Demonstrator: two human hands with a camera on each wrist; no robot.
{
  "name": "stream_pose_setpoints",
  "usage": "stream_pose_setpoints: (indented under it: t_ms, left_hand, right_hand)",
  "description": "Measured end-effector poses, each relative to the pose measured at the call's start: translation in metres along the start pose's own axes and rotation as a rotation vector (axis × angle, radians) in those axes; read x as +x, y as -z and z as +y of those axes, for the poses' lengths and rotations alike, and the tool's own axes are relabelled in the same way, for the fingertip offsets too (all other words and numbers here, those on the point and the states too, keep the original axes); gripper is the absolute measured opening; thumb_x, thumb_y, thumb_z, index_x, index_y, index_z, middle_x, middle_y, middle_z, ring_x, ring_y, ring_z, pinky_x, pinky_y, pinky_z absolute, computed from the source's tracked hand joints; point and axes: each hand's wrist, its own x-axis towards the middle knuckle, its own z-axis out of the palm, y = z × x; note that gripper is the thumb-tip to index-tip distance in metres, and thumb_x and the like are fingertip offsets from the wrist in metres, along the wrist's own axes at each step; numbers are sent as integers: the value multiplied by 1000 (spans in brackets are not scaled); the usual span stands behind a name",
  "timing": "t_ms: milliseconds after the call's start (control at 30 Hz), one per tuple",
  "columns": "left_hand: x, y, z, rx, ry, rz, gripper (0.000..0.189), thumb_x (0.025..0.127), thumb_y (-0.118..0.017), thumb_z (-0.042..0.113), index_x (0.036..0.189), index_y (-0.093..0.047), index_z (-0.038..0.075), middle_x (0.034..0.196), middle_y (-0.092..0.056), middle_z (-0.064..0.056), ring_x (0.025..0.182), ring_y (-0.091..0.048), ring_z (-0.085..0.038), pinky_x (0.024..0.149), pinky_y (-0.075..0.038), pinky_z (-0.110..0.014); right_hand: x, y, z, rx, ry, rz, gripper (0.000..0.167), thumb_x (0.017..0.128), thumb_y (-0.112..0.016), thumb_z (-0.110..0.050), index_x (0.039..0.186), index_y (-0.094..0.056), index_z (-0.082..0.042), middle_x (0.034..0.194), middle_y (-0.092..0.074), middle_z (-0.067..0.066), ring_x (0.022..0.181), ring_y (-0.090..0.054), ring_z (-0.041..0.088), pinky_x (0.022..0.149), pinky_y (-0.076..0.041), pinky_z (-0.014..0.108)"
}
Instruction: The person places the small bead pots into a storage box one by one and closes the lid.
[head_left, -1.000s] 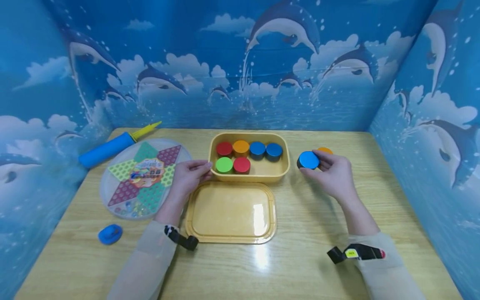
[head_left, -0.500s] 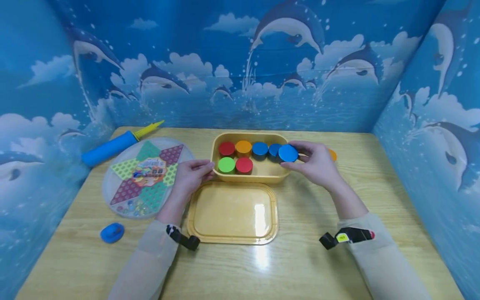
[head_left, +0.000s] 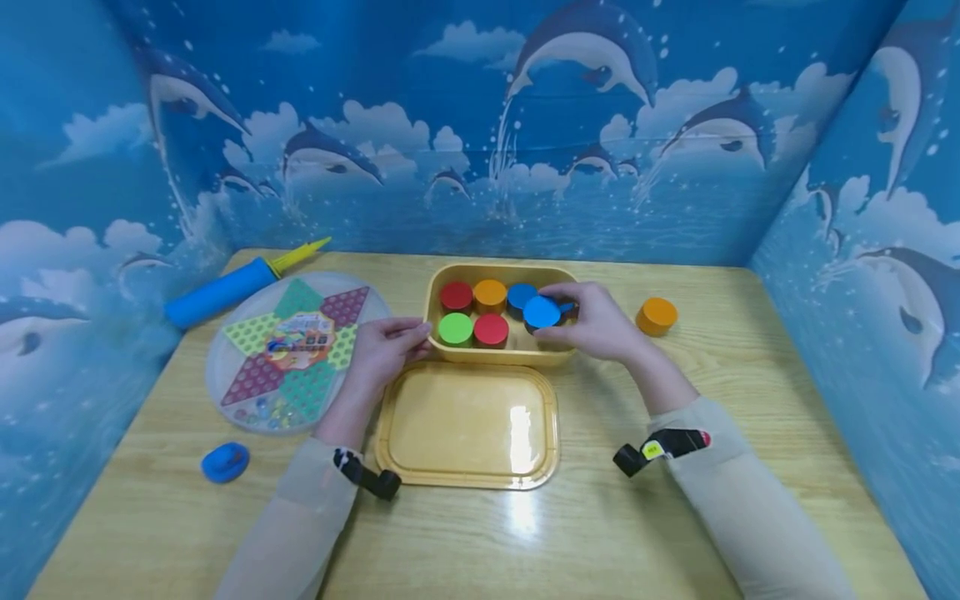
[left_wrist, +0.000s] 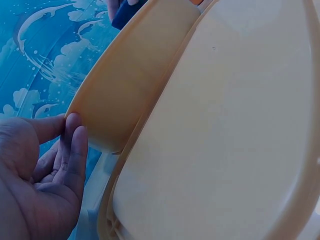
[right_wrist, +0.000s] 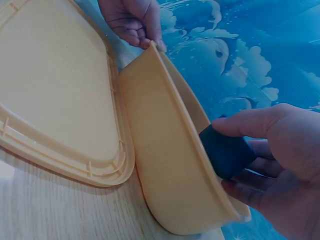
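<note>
Your right hand [head_left: 594, 323] pinches a blue cylinder [head_left: 542, 312], left of the palm, near the yellow tub's [head_left: 498, 357] right edge; your left hand [head_left: 384, 350] pinches its left edge.

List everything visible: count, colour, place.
Box: 1, yellow, centre
Lid: 1, yellow, before box
Cylinders: 2 red, 1 green, 3 blue, 2 orange; seven at box, one right
Board: 1, multicoloured, left
Marbles: several, mixed, inside board
Pump: 1, blue/yellow, far left
Object: 1, blue, near left
Table: 1, tan, beneath
Backdrop: 1, blue, around
Sleeves: 2, pale, arms
Wrist cameras: 2, black, wrists
Left hand: 1, at box rim
Right hand: 1, holding blue cylinder
</note>
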Motion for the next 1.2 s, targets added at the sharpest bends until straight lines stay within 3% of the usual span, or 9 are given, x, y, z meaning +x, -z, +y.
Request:
stream_pose_setpoints:
  t_ms: [300,533,1000,1200]
  left_hand:
    - [-1,-1,1,1,4,-2,34,99,-78,9,127,-70,-8,98,-75,-18,76,-75,-18,77,-68,-33]
    - [-1,0,0,-10,-1,-9,33,99,-78,8,126,-70,-8,97,-75,-18,76,-75,-18,77,-68,-33]
    - [-1,0,0,11,-11,-10,34,99,-78,10,127,-70,-8,97,-75,-18,76,-75,-17,77,-68,-32]
    - [0,0,0,19,-6,-4,34,99,-78,10,127,-70,-7,98,-75,-18,77,-75,-17,76,-68,-31]
  right_hand:
    - [17,-7,1,-76,-50,-99,65,86,-89,-14,142,-62,4,139,-64,22,121,-64,35,98,-61,48]
    - [22,-13,-1,-103,-56,-147,62,86,-90,-11,139,-64,6,137,-65,23,118,-66,35,103,-59,49]
    - [26,-20,-1,-181,-76,-166,55,87,-89,-7,136,-67,6,134,-68,21,122,-63,36,105,-58,48]
    - [25,-19,-1,-125,-95,-176,55,88,-87,-3,138,-65,8,134,-66,22,123,-64,37,105,-59,47]
